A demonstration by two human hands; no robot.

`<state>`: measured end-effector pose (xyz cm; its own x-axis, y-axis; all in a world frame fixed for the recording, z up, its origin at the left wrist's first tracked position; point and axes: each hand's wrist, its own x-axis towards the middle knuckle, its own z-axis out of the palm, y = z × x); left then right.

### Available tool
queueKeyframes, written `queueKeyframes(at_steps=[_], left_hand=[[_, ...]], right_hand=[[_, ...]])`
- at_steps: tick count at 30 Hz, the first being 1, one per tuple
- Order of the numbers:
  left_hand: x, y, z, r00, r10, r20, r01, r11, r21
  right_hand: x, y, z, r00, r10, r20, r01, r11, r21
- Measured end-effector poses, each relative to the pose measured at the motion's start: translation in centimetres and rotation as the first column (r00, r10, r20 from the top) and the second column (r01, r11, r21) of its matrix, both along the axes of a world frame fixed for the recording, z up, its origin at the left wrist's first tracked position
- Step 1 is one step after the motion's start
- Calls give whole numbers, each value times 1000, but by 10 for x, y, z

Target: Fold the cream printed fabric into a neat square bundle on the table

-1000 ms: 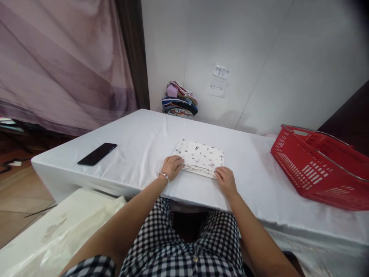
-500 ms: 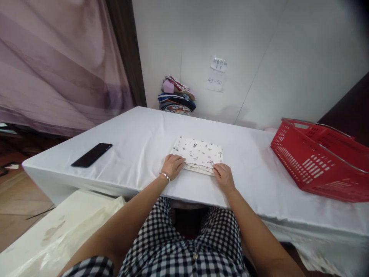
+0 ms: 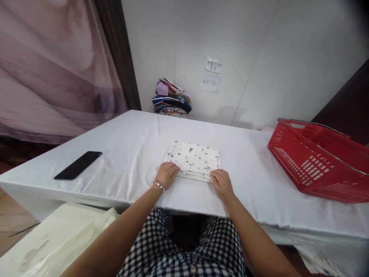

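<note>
Where layered, cloth [image 3: 192, 157] in 2 hands [image 3: 167, 175] [image 3: 222, 182]

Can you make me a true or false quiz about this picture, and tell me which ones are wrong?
1. The left hand and the right hand both touch the folded cloth. True.
2. A black phone lies on the table. True.
3. The cloth is plain green. False: it is white with little pictures printed on it.
4. A red basket is on the right side of the table. True.
5. The phone is inside the basket. False: it lies to the left of the cloth.
</note>
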<state>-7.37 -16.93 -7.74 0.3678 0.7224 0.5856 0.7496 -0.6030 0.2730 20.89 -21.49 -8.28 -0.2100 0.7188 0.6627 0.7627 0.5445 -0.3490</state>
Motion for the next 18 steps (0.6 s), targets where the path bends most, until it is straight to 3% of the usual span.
queueKeyframes(at_steps=[18], left_hand=[[-8, -1, -3, 999, 37, 33, -37, 999, -9]], right_hand=[[3, 0, -3, 998, 52, 19, -51, 999, -8]])
